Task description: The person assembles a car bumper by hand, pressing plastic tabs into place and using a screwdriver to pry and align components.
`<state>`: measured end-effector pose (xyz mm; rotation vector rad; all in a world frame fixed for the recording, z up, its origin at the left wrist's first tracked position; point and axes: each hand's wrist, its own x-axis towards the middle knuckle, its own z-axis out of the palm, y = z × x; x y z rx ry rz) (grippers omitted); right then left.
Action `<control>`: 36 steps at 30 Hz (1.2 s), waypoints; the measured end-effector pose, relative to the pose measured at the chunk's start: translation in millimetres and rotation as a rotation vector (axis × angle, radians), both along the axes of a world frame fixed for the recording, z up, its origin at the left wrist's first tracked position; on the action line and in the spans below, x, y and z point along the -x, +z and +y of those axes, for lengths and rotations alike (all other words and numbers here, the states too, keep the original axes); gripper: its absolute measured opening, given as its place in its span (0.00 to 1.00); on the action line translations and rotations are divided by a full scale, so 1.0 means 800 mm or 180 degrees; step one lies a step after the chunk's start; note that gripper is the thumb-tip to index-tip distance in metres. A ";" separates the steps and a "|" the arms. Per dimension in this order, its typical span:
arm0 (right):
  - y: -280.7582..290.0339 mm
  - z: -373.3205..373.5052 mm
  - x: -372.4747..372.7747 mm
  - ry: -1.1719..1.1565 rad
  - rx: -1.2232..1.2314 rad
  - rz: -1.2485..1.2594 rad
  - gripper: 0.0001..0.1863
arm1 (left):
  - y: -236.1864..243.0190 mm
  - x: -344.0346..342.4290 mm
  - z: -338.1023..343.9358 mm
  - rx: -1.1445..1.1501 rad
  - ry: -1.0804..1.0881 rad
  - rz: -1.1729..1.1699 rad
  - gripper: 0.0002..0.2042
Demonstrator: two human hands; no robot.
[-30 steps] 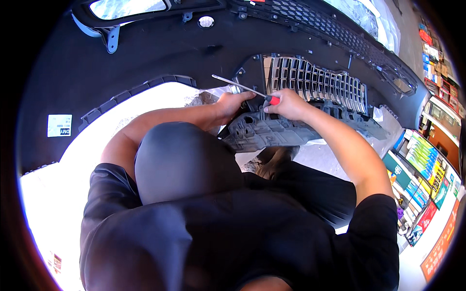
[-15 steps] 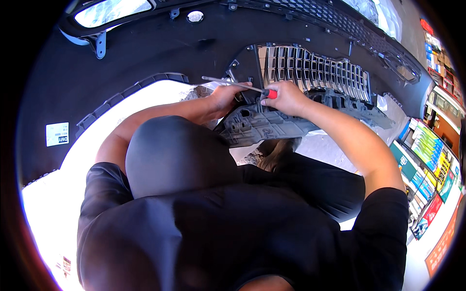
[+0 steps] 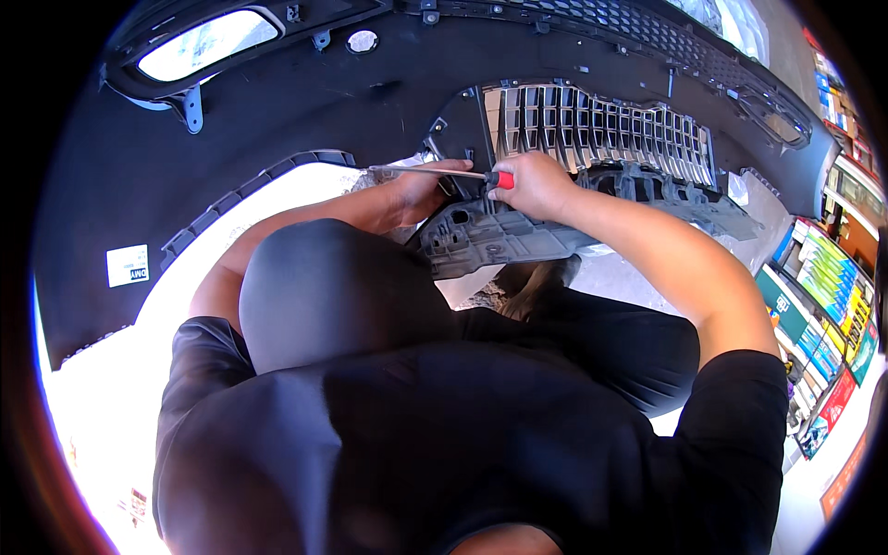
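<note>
In my right hand [image 3: 535, 182] is a screwdriver [image 3: 427, 170], gripped by its red handle, its long thin shaft pointing left and lying almost level. The shaft passes over my left hand [image 3: 421, 192], whose fingers curl at the joint between a black car bumper [image 3: 268, 116] and a grey plastic panel [image 3: 504, 239]. What those fingers hold is hidden. The bumper shows its inner side, arching across the far side. A slatted grille [image 3: 601, 129] sits in it, just beyond my right hand. The grey panel extends to the right below the grille.
A white label [image 3: 128, 265] is stuck on the bumper's left part. At the far left an oval opening [image 3: 208, 44] is framed in black plastic, with a metal bracket [image 3: 192, 109] below it. Colourful boxes [image 3: 819, 277] stand along the right. My bent knee [image 3: 342, 287] rises close to my left forearm.
The screwdriver has swung nearer to level, its tip lower and a little further left. My right hand has shifted slightly left; my left hand stays at the joint.
</note>
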<state>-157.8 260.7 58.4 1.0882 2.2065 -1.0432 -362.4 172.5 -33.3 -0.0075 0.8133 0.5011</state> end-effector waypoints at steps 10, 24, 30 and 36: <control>-0.001 -0.001 0.008 -0.0038 0.0066 0.0001 0.14 | 0.012 0.005 -0.002 0.0046 0.0083 0.0137 0.13; -0.008 0.000 0.013 -0.0621 0.0349 0.0094 0.16 | 0.005 0.008 -0.005 0.0142 -0.0035 -0.0012 0.22; 0.023 0.065 -0.018 -0.2264 0.1646 0.0273 0.13 | 0.028 0.009 0.004 0.0302 -0.0149 -0.0189 0.25; 0.031 0.060 -0.031 -0.1772 0.1691 0.0095 0.14 | 0.028 0.008 0.006 0.0250 -0.0097 -0.0129 0.25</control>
